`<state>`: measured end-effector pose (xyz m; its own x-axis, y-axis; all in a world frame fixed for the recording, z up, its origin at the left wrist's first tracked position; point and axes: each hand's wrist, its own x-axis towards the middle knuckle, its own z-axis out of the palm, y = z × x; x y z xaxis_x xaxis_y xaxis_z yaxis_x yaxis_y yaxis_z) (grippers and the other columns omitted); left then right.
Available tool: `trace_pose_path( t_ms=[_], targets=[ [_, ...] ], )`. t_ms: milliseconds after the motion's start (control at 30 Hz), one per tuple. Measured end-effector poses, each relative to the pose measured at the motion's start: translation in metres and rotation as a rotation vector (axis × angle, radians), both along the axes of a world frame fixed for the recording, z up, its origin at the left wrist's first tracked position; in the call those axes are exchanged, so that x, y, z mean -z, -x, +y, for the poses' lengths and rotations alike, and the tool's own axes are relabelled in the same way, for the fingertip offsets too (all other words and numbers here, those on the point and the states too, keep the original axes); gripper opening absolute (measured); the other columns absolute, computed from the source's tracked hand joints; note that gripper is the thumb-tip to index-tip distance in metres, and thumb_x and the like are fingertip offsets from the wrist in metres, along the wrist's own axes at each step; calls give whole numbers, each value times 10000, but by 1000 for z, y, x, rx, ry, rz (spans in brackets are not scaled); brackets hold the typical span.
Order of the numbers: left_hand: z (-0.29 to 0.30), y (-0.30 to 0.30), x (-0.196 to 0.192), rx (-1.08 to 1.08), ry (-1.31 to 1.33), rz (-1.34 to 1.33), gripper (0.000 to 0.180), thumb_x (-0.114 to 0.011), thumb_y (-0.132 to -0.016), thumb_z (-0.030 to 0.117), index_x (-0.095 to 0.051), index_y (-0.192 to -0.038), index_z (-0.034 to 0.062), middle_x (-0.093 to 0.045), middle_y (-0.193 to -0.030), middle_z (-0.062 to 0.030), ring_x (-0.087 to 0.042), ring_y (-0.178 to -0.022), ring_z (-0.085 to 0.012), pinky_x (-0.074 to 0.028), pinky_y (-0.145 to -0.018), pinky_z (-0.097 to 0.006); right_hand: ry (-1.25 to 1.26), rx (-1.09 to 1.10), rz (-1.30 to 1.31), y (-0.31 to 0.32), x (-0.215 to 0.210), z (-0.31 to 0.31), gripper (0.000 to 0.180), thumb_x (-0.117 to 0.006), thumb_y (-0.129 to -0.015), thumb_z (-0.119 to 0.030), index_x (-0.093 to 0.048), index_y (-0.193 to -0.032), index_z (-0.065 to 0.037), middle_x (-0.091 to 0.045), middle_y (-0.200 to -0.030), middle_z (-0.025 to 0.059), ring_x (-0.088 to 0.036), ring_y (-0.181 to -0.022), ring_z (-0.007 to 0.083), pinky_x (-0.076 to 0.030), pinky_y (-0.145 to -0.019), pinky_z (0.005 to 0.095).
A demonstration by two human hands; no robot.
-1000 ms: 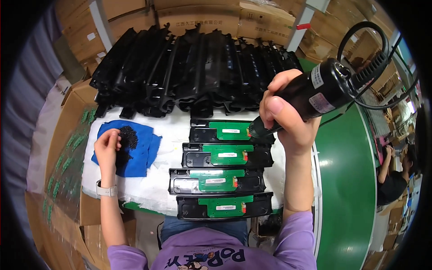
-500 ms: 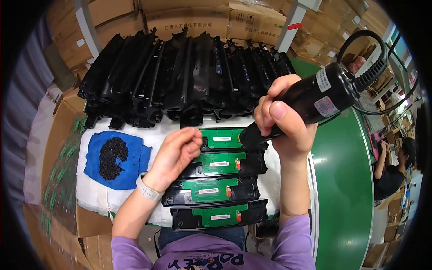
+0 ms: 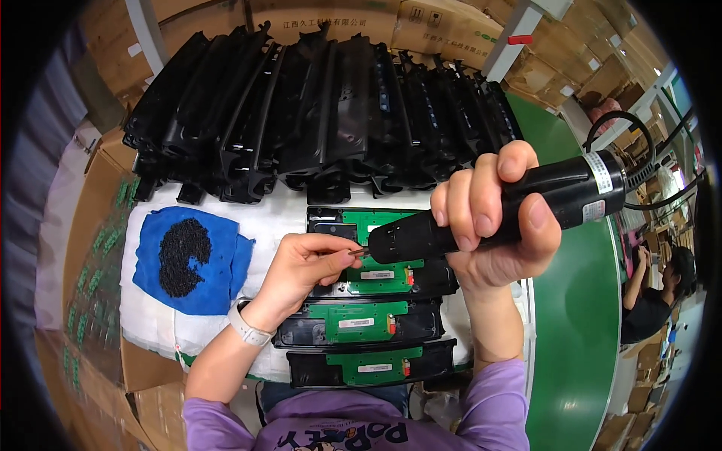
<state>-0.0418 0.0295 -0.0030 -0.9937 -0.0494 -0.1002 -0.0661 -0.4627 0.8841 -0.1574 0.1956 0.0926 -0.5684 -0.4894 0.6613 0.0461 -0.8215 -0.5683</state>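
At frame centre, the left hand (image 3: 304,263) pinched a small screw (image 3: 359,253) against the tip of the electric screwdriver (image 3: 496,214), which the right hand (image 3: 492,225) gripped closed with its long axis running toward the upper right.

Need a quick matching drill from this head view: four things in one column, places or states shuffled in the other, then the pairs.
1. electric screwdriver
2. blue cloth
3. left hand
4. green boards

A. under a pile of small black bits
B. fingertips pinched at the driver's tip
C. gripped in the right hand
D. set in black housings, stacked in a row toward the person

Pairs: 1-C, 2-A, 3-B, 4-D
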Motion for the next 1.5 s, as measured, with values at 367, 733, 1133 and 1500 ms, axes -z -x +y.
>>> trace_pose_path(
  t_ms=[367,733,1133,1500],
  targets=[
    [4,-1,6,14,-46,-12,172,-633,-841,46,-653,-997,-23,-670,-832,-97,-471,-564,-48,-380,-509,-163,-24,34,31,-2,3,0,286,-554,-829,-279,-470,-991,-58,-484,-618,18,-449,-468,125,-417,-572,306],
    [3,-1,4,-15,32,-1,171,-638,-832,33,-658,-994,-16,-671,-814,-93,-481,-563,-46,-384,-507,-161,-49,54,-3,-3,4,-1,281,-543,-831,-275,-471,-994,-58,-474,-616,16,-437,-460,123,-406,-563,302],
    [8,-3,-4,31,84,-77,164,-663,-802,24,-661,-959,-21,-656,-753,-68,-473,-554,-31,-360,-486,-159,-49,160,-318,4,9,-3,223,-496,-865,-256,-527,-949,-52,-467,-596,15,-432,-473,130,-397,-557,310],
    [1,3,0,-135,305,-57,104,-659,-814,52,-642,-887,-20,-637,-731,-59,-435,-523,-32,-321,-473,-162,-536,607,79,66,22,19,140,-629,-757,-92,-540,-729,12,-501,-527,56,-460,-405,129,-374,-417,245]
  ],
)
